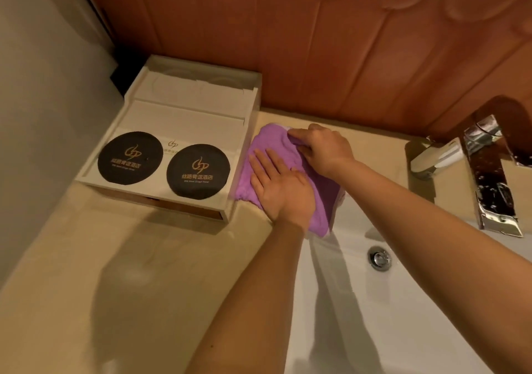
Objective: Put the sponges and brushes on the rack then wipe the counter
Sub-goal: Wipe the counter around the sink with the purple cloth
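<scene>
Counter (100,258): beige stone top, running from the near left edge to the far wall; shadows of the arms fall across it.
Sink basin (359,316): white, set into the right part of the counter, its rim at the near right.
Drain (380,258): round chrome plug in the basin floor, to the right of both forearms' crossing point.
Left hand (280,186): lies palm-down on the cloth, fingers straight and slightly spread, pointing toward the far left corner; it presses, grasping nothing.
Cloth (272,142): purple, bunched, on the counter strip between the tray and the basin, close to the far edge; its left side is right against the tray's wall and its near end hangs over the basin rim.
Right hand (324,149): on the far part of the cloth, fingers curled down and clutching a fold of it.
Tray (184,120): white, boxy, in the far left corner of the counter.
Coasters: two black discs with gold print, one at the tray's near left (130,157), one beside it to the right (198,171).
Faucet (489,172): angular chrome, at the far right edge behind the basin.
Wall (316,42): reddish wood panelling behind the counter.
</scene>
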The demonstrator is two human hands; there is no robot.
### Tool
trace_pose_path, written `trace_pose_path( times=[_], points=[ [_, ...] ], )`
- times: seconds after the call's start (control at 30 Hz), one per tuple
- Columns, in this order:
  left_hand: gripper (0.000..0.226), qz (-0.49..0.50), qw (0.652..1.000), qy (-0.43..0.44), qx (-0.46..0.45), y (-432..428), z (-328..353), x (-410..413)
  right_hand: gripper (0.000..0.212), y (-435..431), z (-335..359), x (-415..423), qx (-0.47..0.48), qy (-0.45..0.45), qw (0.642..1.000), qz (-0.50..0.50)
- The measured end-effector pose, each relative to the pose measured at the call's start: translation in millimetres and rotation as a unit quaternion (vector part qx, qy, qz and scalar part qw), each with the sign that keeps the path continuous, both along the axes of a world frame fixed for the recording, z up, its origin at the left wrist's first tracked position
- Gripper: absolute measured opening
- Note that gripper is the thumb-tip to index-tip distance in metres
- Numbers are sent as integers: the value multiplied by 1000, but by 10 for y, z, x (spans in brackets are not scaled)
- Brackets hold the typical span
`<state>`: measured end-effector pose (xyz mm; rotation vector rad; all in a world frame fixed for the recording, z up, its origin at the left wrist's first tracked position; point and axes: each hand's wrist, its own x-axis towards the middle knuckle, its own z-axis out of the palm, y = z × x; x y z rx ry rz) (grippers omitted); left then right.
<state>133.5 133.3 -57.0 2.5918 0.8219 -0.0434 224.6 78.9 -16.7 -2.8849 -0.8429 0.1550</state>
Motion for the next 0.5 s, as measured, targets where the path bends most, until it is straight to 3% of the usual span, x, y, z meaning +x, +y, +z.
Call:
trace_pose_path(
  times=[0.17,0.27,0.33,0.4,0.5],
  points=[
    [63,-75,995,61,26,204,118,209,40,-86,-107,152,-27,-102,993,-48],
    [61,-138,981,81,111,381,164,222,36,-114,-191,-49,81,-176,977,-88],
    [61,-196,966,90,143,456,150,263,43,-110,-234,-220,119,-93,984,-93],
    [64,-240,955,112,131,484,89,318,48,-116,-286,-320,88,43,988,-117],
    [65,-237,956,116,129,507,-6,378,52,-128,-392,-253,22,71,993,-94]
  ],
)
